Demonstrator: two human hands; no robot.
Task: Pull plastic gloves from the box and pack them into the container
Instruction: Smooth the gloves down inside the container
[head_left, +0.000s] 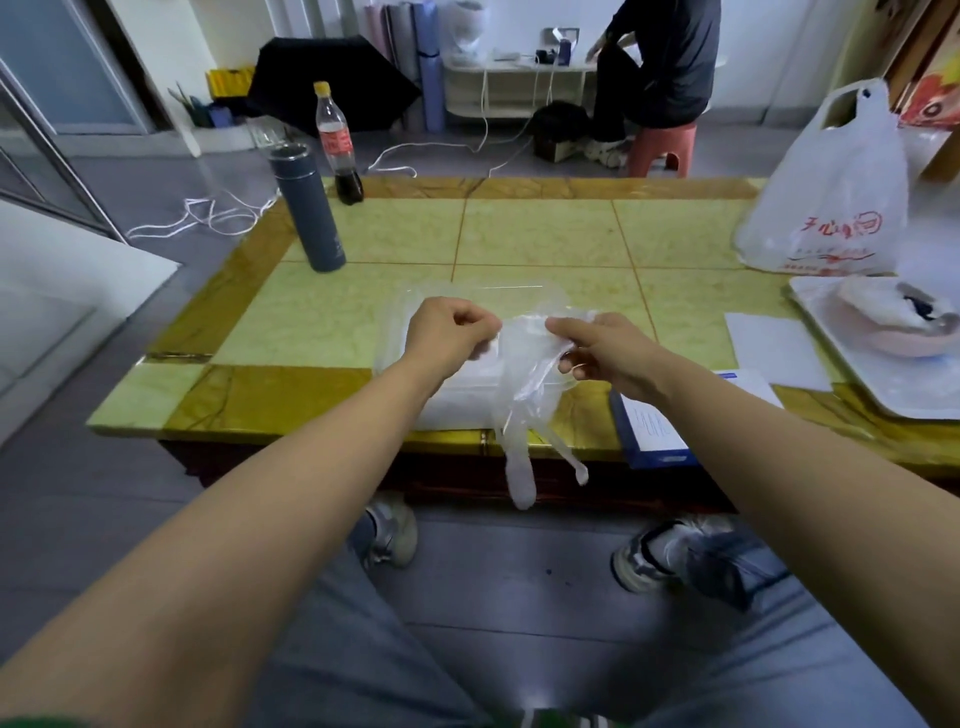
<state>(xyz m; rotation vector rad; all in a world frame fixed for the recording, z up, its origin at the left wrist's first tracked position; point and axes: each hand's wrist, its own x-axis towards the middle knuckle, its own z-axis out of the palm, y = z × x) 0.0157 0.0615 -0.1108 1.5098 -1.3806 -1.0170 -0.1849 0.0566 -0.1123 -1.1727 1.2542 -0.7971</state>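
Right hand (608, 353); glove (523, 397) vertical, cuff up

clear glove (524, 395), yellow-green marbled table (540, 234) with amber border, dark grey flask (309, 208), pink stool (662, 148)

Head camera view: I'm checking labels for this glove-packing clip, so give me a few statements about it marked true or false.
1. The left hand and the right hand both hold the thin clear plastic glove. True.
2. The glove's fingers hang below the near edge of the green-tiled table. True.
3. The tall grey flask lies on its side. False: it stands upright.
4. The clear cola bottle with a yellow cap is full. False: only a little dark drink is left at the bottom.
5. The white plastic carrier bag stands left of the flask. False: it is far to the right.
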